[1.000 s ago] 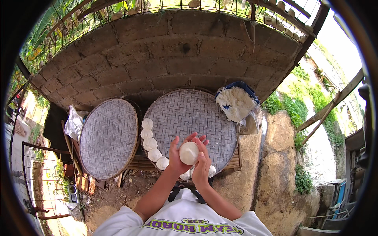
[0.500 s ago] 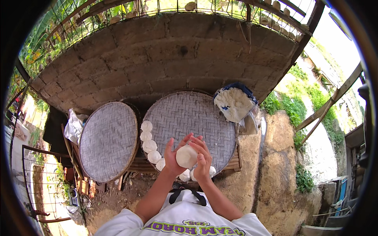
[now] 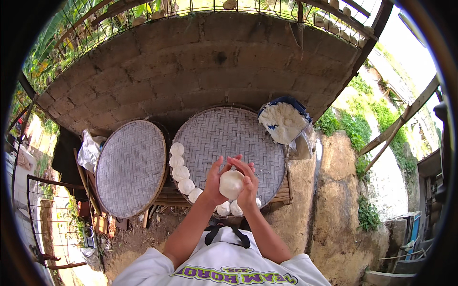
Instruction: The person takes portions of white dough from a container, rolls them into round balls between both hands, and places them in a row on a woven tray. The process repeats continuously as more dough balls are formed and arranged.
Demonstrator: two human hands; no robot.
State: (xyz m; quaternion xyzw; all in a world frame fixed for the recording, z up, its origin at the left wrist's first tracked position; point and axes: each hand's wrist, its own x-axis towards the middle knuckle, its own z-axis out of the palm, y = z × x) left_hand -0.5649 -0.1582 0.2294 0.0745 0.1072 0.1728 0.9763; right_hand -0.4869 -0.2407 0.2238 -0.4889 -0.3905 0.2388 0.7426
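A smooth white dough-like ball (image 3: 231, 185) sits between my cupped palms, above the near part of a round woven bamboo tray (image 3: 229, 138). My left hand (image 3: 213, 183) presses on its left side with fingers pointing away from me. From the right, my right hand (image 3: 249, 187) curves round the ball, its fingers meeting the left fingertips at the top. Along the tray's left and near rim lies a curved row of several similar white balls (image 3: 180, 173). Some near ones are partly hidden behind my hands.
A blue-rimmed container (image 3: 284, 123) heaped with crumbly white mass rests on the tray's far right edge. To the left leans a second round woven tray (image 3: 131, 169), with a white plastic bag (image 3: 88, 151) beside it. A block wall (image 3: 205, 71) rises behind.
Both hands have shifted slightly right and away from me with the ball. My fingers have drawn closer together around it. The row of balls stays in place on the tray.
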